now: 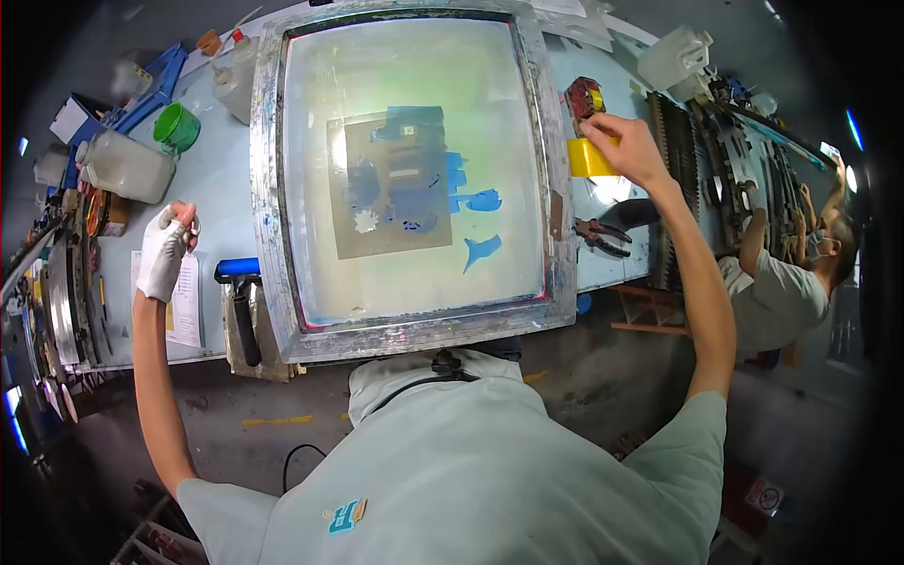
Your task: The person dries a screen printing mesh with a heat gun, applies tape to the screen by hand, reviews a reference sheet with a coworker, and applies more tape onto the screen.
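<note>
A large metal-framed printing screen (556, 235) lies in front of me, its pale mesh marked with blue patches (484, 200) around a darker grey rectangle (353, 226). My left hand (168, 250), in a white glove with bare fingertips, is raised left of the frame with its fingers curled together; what they hold, if anything, is hidden. At the frame's right side my bare right hand (626, 149) is closed in a pinch, just above a roll of yellow tape (589, 158) and beside a red tape dispenser (582, 97). I cannot make out anything between its fingertips.
Pliers (603, 237) lie right of the frame. A blue roller (237, 268) rests at the lower left near a printed sheet (186, 301). Plastic jugs (127, 168) and a green cup (176, 127) stand at left. Long squeegee-like blades (673, 188) and another person (777, 292) are at right.
</note>
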`<move>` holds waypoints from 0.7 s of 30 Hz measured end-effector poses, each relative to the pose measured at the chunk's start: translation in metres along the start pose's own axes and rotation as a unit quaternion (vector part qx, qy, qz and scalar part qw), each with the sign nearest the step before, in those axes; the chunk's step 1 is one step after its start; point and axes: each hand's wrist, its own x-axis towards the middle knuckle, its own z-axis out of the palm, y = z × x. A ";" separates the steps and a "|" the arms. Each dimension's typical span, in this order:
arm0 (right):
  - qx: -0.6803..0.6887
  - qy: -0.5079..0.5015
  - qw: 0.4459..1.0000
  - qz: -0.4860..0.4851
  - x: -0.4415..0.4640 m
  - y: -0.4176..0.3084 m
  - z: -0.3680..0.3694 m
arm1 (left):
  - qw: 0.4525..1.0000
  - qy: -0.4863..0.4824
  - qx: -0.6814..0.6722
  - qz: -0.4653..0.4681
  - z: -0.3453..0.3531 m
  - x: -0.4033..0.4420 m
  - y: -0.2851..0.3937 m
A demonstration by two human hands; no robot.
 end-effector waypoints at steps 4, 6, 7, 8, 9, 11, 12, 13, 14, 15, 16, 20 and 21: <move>0.059 0.041 0.997 0.030 -0.006 -0.013 0.006 | 1.000 -0.004 -0.023 -0.001 -0.007 0.013 -0.016; -0.057 0.147 0.985 -0.073 -0.015 -0.037 0.001 | 0.999 0.031 0.002 -0.012 -0.003 0.009 -0.016; -0.033 0.121 0.992 0.002 -0.029 -0.067 -0.006 | 0.999 0.026 0.027 -0.021 0.008 0.002 0.002; -0.042 0.019 0.995 0.087 -0.038 -0.076 -0.006 | 0.999 0.021 0.024 -0.026 0.012 -0.001 0.005; -0.017 -0.040 0.990 0.132 -0.048 -0.076 0.002 | 1.000 -0.015 0.022 -0.008 0.007 0.001 -0.001; 0.059 -0.056 0.992 0.093 -0.066 -0.056 0.028 | 1.000 -0.008 0.017 0.003 0.014 -0.012 0.016; 0.137 -0.084 0.967 0.199 -0.066 -0.070 0.027 | 0.999 -0.018 0.049 0.016 0.011 -0.013 0.019; 0.125 -0.086 0.973 0.176 -0.068 -0.065 0.028 | 0.999 -0.030 0.010 0.024 0.012 -0.013 0.020; 0.183 -0.100 0.960 0.189 -0.068 -0.050 0.030 | 1.000 -0.023 0.008 0.019 0.009 -0.011 0.014; 0.236 -0.110 0.943 0.207 -0.070 -0.036 0.030 | 1.000 -0.023 0.005 0.019 0.008 -0.007 0.010; 0.229 -0.113 0.947 0.195 -0.073 -0.034 0.027 | 0.999 -0.020 -0.015 0.023 0.010 -0.008 0.009; 0.252 -0.117 0.946 0.166 -0.072 -0.039 0.020 | 0.998 -0.007 -0.049 0.024 0.011 -0.013 0.007; 0.249 -0.118 0.947 0.163 -0.069 -0.037 0.017 | 0.997 -0.017 -0.066 0.029 0.012 -0.012 0.004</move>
